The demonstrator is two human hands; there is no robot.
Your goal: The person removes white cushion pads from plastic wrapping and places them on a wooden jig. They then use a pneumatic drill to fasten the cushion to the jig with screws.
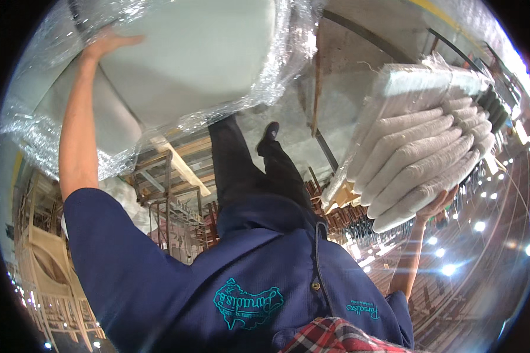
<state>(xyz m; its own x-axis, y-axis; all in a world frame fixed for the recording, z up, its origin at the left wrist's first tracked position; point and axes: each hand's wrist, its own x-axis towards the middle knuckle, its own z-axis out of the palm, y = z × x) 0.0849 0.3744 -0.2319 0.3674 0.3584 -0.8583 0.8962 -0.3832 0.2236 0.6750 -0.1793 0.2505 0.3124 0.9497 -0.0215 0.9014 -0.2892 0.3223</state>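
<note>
A large pale grey-green padded panel (200, 53), wrapped in clear shiny plastic film, fills the upper left. My left hand (107, 43) grips it by its left side, with the thumb stretched across its face and the other fingers mostly hidden. Below a dark gap, a second pale padded piece (100, 109) shows through the film. At the right, a stack of pale cushions (421, 156) in thin wrapping stands tilted, layered one against another. My right hand (439, 206) is closed on its lower right edge, its fingertips partly hidden.
Grey concrete floor (347, 38) lies around my feet. Near my left side are wooden slats (185, 167) and a metal rack (168, 200). Bare wooden chair frames (47, 253) stand at the lower left. Several dark chair legs or rods (359, 226) show beneath the cushion stack.
</note>
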